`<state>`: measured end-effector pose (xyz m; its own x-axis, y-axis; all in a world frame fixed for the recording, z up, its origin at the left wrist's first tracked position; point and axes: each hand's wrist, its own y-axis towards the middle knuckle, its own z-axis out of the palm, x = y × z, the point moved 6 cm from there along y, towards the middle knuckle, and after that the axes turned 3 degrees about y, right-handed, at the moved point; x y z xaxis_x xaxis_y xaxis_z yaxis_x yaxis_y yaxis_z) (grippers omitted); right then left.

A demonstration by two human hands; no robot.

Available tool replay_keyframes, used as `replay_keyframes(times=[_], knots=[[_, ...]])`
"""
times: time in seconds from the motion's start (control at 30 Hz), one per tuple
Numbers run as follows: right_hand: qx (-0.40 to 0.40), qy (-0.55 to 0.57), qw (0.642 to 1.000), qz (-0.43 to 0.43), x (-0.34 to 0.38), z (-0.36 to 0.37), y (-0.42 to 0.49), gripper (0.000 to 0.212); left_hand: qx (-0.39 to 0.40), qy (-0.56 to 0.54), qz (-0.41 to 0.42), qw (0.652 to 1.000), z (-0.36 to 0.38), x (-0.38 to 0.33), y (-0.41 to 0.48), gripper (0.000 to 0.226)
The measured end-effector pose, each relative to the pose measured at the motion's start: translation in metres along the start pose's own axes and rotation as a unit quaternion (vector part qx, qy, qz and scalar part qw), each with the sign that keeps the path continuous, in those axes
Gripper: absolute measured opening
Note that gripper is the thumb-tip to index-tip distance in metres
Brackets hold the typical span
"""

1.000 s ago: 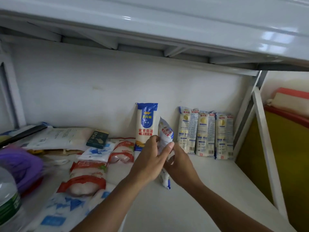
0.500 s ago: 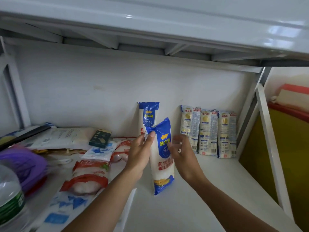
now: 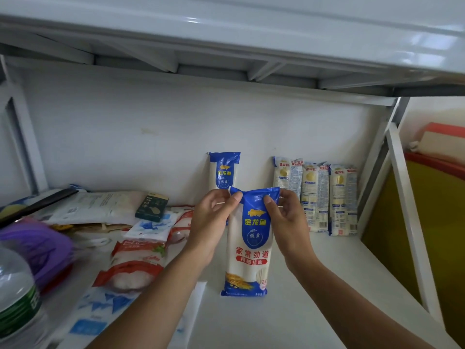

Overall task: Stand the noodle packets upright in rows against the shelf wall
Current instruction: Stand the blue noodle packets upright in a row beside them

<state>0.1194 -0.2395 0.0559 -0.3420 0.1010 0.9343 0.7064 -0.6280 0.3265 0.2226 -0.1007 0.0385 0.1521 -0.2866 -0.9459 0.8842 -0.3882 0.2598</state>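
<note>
A blue-and-white noodle packet (image 3: 249, 250) stands upright on the white shelf (image 3: 314, 285), out in front of the back wall (image 3: 151, 137). My left hand (image 3: 211, 225) pinches its top left corner and my right hand (image 3: 286, 220) pinches its top right corner. Behind it a second blue-and-white packet (image 3: 224, 170) stands against the wall, its lower part hidden by my left hand. To the right, three pale yellow noodle packets (image 3: 317, 197) stand side by side against the wall.
Red-and-white bags (image 3: 136, 263) and blue-and-white bags (image 3: 100, 308) lie flat on the left of the shelf, with a dark green box (image 3: 152, 206), a purple object (image 3: 35, 245) and a water bottle (image 3: 15, 295). A white upright post (image 3: 412, 222) bounds the shelf on the right.
The held packet went from tilted and end-on to upright with its front facing me and its base on the shelf. Both hands moved up to pinch its top corners.
</note>
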Motion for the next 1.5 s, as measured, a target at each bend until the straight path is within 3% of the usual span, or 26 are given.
replay_keyframes(times=[0.67,1.0,1.5], knots=[[-0.006,-0.009,1.0,-0.009,0.003,0.004,-0.003,0.009,-0.047,0.058,0.048,0.996,-0.009,-0.012,-0.004,0.021],[-0.018,0.021,0.999,0.026,0.003,0.003,-0.006,0.007,-0.044,0.058,0.047,0.996,-0.01,-0.015,-0.005,0.022],[-0.027,0.046,0.996,0.075,0.006,-0.003,-0.006,0.025,-0.04,0.084,0.077,0.993,-0.004,-0.013,-0.002,0.027]])
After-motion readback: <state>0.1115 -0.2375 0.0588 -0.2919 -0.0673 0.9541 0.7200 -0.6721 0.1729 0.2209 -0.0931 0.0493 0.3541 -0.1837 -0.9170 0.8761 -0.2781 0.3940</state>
